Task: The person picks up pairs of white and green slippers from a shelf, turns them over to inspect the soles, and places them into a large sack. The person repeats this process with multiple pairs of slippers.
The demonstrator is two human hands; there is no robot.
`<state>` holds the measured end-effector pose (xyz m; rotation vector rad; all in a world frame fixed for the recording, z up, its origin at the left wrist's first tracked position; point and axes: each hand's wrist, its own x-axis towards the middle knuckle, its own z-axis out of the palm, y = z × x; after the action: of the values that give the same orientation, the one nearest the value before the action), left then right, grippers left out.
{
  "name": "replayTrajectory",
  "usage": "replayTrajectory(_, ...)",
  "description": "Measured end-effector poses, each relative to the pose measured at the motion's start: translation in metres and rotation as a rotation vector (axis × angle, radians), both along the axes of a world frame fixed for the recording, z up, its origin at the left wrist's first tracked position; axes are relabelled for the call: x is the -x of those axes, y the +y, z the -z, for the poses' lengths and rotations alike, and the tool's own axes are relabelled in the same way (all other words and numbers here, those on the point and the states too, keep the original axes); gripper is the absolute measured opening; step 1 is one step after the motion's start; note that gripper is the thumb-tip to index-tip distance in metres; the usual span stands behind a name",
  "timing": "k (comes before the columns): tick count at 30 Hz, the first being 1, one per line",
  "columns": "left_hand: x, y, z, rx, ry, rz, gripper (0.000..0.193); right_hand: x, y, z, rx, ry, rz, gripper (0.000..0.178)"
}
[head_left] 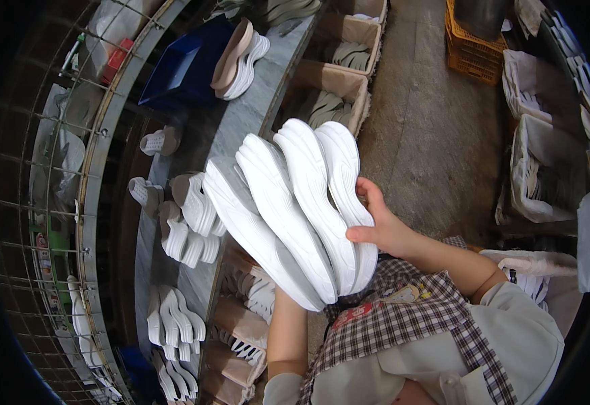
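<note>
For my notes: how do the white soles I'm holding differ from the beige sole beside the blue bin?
The held soles are white; the beige sole is pinkish. The held soles are raised in a fan, gripped by the right hand; the beige sole rests on the grey table. Both have long, curved outlines.

Head-worn fisheye, downward, apparently close.

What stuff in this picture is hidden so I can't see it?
- Left hand: in the head view, the white soles cover it.
- Some fingers of the right hand: head view, hidden behind the soles.
- Top of the dark container: head view, cut off by the upper edge.
</note>
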<state>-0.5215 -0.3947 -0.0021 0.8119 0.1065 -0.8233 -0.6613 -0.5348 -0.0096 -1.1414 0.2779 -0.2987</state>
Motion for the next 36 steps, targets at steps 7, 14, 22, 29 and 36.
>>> replayTrajectory(7,0.001,0.002,0.003,0.020,0.000,-0.006,0.048,0.003,-0.004,0.001,0.010,-0.106,-0.062,0.117)
replayTrajectory(14,-0.002,0.004,0.005,0.032,-0.002,-0.012,0.049,0.004,-0.011,0.003,-0.012,-0.130,-0.141,0.118)
replayTrajectory(22,-0.011,0.005,0.002,0.046,-0.021,0.001,0.049,0.000,-0.019,0.007,0.015,-0.080,-0.191,0.108)
replayTrajectory(29,-0.012,0.008,0.006,0.041,-0.019,0.010,0.049,0.002,-0.026,0.014,-0.011,-0.180,-0.209,0.112)
replayTrajectory(36,-0.015,0.013,0.006,0.029,-0.027,0.013,0.050,0.005,-0.033,0.011,0.065,-0.155,-0.201,0.113)
